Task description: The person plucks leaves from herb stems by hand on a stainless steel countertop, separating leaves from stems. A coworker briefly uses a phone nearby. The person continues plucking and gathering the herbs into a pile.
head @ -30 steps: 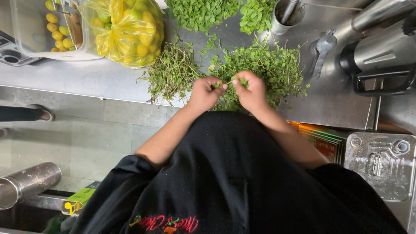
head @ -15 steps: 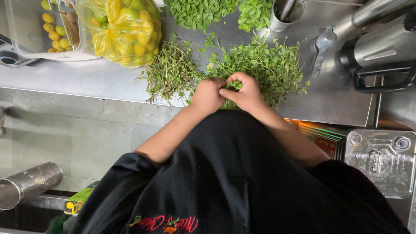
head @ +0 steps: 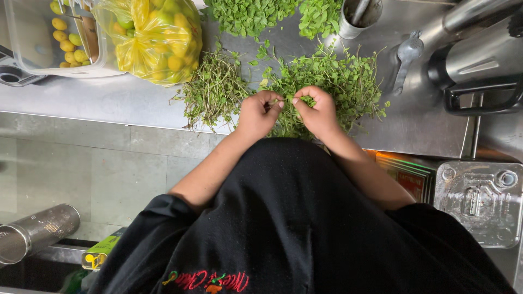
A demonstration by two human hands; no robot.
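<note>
My left hand (head: 259,113) and my right hand (head: 315,110) meet over a pile of leafy green herb sprigs (head: 343,81) on the steel counter (head: 109,100). Both pinch the same thin herb sprig (head: 286,101) between thumb and fingertips. To the left of my left hand lies a heap of bare, stripped stems (head: 213,90). Farther back sits a mound of picked leaves (head: 248,15), with a smaller one (head: 318,17) to its right.
A yellow plastic bag of small fruit (head: 152,38) and a clear tub of yellow fruit (head: 43,38) stand at the back left. A metal cup (head: 359,16), a spoon (head: 406,57) and a steel jug with black handle (head: 474,60) are right. Grey tiled floor lies below the counter.
My hands parted slightly and shifted a little to the right, fingertips now pinching one sprig between them. The camera view moved a bit.
</note>
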